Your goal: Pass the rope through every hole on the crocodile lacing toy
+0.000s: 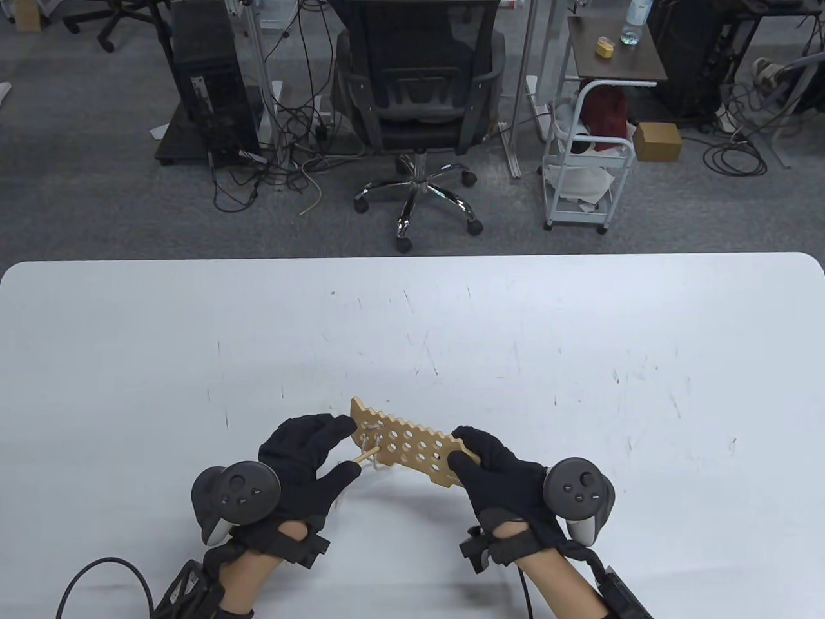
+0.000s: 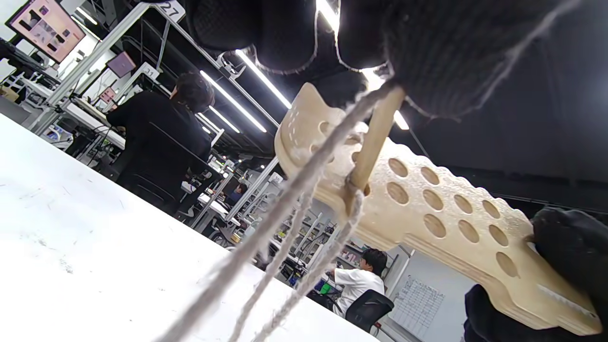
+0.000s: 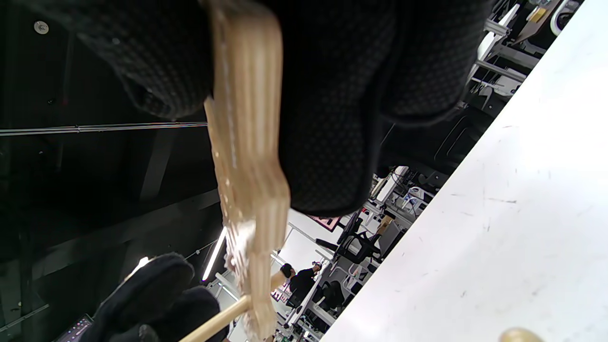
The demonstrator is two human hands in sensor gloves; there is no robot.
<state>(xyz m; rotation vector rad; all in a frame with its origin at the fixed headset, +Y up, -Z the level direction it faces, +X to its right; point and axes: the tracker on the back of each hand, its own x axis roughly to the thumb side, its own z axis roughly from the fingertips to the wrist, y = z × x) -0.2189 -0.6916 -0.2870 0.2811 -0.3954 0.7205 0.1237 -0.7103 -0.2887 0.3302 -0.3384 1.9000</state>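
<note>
We hold the wooden crocodile toy (image 1: pixel 412 445) above the near part of the white table (image 1: pixel 580 361). Our right hand (image 1: pixel 499 480) pinches its right end; our left hand (image 1: pixel 303 464) pinches the wooden needle (image 1: pixel 366 456) poking through a left-end hole, the rope (image 2: pixel 285 209) trailing below.

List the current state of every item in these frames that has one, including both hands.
Crocodile lacing board: held off the table between both hands, most holes unthreaded.
Rope: laced through a few holes at the board's left end, strands hanging loose.
Wooden needle: poking through a hole near that end.
Left hand: pinches the needle.
Right hand: grips the board's right end.
</note>
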